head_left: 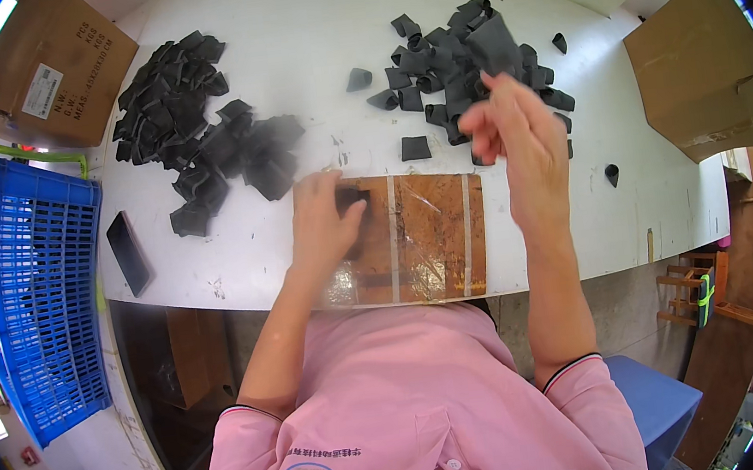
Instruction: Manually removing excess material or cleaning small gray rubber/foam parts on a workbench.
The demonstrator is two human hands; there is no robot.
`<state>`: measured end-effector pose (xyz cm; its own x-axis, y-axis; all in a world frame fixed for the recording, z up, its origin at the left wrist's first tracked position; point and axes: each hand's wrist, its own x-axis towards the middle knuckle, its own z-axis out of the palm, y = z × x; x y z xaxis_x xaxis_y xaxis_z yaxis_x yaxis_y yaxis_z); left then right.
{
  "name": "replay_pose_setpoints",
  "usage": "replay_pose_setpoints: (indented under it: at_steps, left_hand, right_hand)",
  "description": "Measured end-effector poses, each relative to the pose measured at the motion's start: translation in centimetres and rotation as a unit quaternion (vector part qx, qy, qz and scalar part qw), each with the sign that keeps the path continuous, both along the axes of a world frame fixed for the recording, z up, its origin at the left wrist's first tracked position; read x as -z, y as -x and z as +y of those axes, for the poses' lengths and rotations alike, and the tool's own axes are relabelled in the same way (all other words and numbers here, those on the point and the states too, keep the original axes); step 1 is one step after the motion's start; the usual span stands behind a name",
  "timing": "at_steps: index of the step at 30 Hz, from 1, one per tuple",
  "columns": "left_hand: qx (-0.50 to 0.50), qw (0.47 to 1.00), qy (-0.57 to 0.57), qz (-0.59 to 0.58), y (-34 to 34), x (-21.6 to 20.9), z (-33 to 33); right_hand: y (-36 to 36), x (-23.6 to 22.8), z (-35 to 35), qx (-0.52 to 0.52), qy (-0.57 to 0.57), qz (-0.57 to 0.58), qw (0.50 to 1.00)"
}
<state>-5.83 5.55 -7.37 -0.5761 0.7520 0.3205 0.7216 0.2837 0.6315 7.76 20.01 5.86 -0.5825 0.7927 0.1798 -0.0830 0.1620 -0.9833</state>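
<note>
Two bare hands work over a white table [296,21]. The left hand [323,218] lies flat, palm down, and presses a small black piece [352,197] onto a brown board [432,229] that has strips of clear tape across it. The piece peeks out just past the fingertips of that hand. The right hand [504,128] is lifted above the table, with its fingers pinched close together. It looks blurred, so one cannot tell if it holds anything. Right behind the right hand, farther from the person, sits a loose heap of black curled pieces [458,54]. One flat black square [415,148] lies alone between the two hands, near the far edge of the board. Off to the left of the left hand is a second pile of black flat pieces [196,116]. A dark phone [129,252] lies near the table's edge on that side, and a blue crate [35,292] stands beyond it. Two brown cardboard boxes [50,63] sit at the far corners.
</note>
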Motion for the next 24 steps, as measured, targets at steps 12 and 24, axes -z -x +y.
replay_pose_setpoints:
  at_steps: [12, 24]
  left_hand:
    - [0.054, 0.981, 0.129, 0.132, -0.5, 0.7, -0.7]
    - [0.094, 0.767, -0.180, -0.608, 0.2, -5.1, -7.1]
  right_hand:
    - [-3.3, 6.1, -6.6, -0.156, 0.135, -0.159, 0.966]
    - [-2.2, 5.0, -10.5, -0.161, -0.041, -0.209, 0.964]
